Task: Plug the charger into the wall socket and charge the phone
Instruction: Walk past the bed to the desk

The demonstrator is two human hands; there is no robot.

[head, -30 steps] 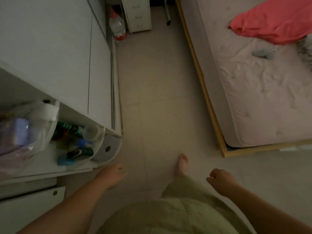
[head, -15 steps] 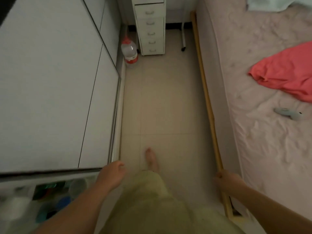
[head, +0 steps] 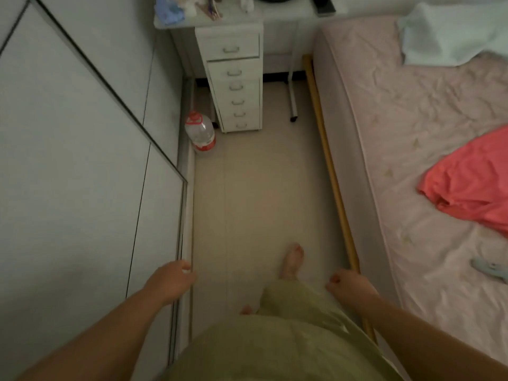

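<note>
No charger or wall socket shows in the head view. A dark flat object point(head: 324, 5) lies on the white desk point(head: 286, 12) at the far end; I cannot tell whether it is the phone. My left hand point(head: 170, 281) hangs beside the wardrobe's edge, fingers loose and holding nothing. My right hand point(head: 350, 287) hangs near the bed's wooden rail, fingers curled in with nothing in them. My bare foot point(head: 292, 261) is on the floor between them.
A narrow tiled aisle point(head: 261, 188) runs between the white wardrobe point(head: 82, 160) on the left and the bed point(head: 412, 160) on the right. A white drawer unit point(head: 236, 86) and a water bottle point(head: 200, 132) stand at its far end. A red cloth point(head: 472, 185) lies on the mattress.
I have walked forward along the aisle: the open shelf has dropped out of view, and the drawer unit, bottle and desk top have come closer. Both hands stay empty.
</note>
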